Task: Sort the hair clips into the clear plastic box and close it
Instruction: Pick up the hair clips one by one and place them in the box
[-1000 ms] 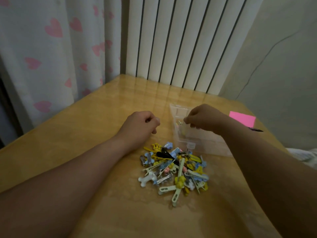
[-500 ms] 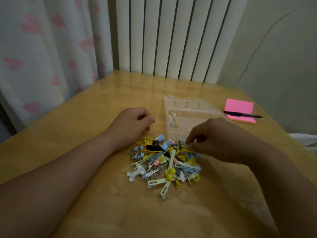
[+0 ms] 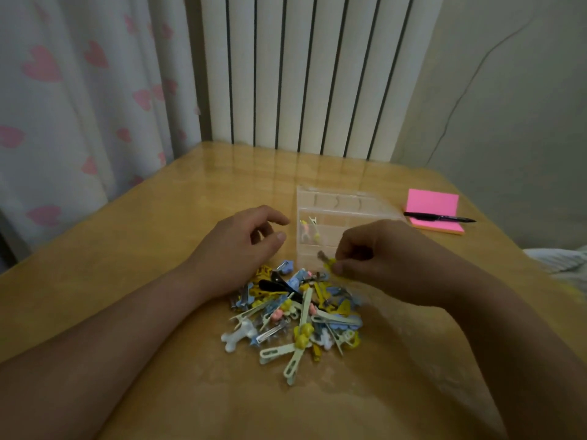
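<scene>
Far left, white curtain (image 3: 63, 90) with pink hearts. Left hand (image 3: 235, 249) resting on the wooden table (image 3: 127, 281), fingers loosely curled, grasping nothing, just left of the heap. Heap of hair clips (image 3: 295, 315) mid-table between both forearms: yellow, pale blue, cream, one black, one white bone shape; longest cream clip (image 3: 305, 309) lying near-to-far. Behind the heap, clear plastic box (image 3: 343, 211), open, split into compartments, a few small clips in a left one. Right hand (image 3: 384, 258) pinching a small yellow hair clip (image 3: 328, 265) at the box's near edge, long axis tilted, metal end pointing up-left. Further right, pink sticky notes (image 3: 433, 204) under a black pen (image 3: 440, 218).
</scene>
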### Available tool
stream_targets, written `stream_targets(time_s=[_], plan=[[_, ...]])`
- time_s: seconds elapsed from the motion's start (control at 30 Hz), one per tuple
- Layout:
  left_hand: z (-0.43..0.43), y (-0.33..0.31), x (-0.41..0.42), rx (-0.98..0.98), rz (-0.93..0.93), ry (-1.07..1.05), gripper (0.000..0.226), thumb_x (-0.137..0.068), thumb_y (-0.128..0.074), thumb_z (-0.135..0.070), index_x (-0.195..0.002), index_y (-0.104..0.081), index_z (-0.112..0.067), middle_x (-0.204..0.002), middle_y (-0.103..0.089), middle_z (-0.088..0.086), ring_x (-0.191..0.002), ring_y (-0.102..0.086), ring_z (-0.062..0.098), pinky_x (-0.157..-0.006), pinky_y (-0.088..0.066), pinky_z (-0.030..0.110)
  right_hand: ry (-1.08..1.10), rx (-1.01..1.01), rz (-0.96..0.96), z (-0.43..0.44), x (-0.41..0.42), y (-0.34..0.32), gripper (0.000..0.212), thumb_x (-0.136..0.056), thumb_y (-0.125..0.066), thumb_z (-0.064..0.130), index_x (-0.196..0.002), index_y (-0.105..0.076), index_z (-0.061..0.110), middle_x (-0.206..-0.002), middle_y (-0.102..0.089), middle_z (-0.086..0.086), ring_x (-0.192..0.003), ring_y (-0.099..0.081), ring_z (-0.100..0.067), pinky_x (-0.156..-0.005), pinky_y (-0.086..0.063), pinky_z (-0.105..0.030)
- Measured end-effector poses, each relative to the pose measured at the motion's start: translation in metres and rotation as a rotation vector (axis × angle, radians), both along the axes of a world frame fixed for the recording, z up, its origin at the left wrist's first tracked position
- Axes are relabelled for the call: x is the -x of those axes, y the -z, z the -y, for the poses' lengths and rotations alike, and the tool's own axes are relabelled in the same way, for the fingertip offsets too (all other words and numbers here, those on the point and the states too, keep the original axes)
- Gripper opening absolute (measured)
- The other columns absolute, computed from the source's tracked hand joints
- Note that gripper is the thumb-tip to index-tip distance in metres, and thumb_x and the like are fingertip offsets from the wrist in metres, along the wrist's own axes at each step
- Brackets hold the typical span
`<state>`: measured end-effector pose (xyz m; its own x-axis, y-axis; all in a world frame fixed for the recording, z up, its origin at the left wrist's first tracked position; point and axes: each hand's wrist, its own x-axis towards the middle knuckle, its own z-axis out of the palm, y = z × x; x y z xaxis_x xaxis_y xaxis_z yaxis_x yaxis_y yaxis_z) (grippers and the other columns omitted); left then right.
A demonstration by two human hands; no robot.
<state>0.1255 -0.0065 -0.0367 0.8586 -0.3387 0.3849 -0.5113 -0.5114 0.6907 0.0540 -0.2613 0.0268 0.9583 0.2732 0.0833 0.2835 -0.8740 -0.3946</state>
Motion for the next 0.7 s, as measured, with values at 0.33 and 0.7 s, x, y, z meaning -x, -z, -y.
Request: stream_targets(time_s=[0.33, 0.7], plan=[[0.005, 0.005, -0.002, -0.05, -0.051, 0.18, 0.024, -0.106, -0.059, -0.037, -0.127, -0.071, -0.041, -0.116, -0.065, -0.016, -0.1, -0.065, 0.008, -0.083, -0.052, 0.022, 0.319, -0.513, 0.207, 0.017, -0.029, 0.01, 0.007, -0.097, -0.073, 0.022, -0.091, -0.074, 0.02, -0.078, -0.077, 0.004, -0.064, -0.068, -0.003, -0.063, -0.047, -0.025], [0.001, 0.006, -0.011, 0.124, 0.005, -0.056, 0.027, -0.104, -0.061, -0.032, -0.131, -0.061, -0.032, -0.109, -0.063, -0.012, -0.085, -0.06, 0.01, -0.078, -0.054, 0.035, 0.387, -0.269, -0.005, -0.002, -0.099, -0.002, 0.004, -0.09, -0.08, 0.014, -0.091, -0.076, 0.013, -0.085, -0.075, -0.009, -0.078, -0.071, -0.025, -0.063, -0.056, -0.033]])
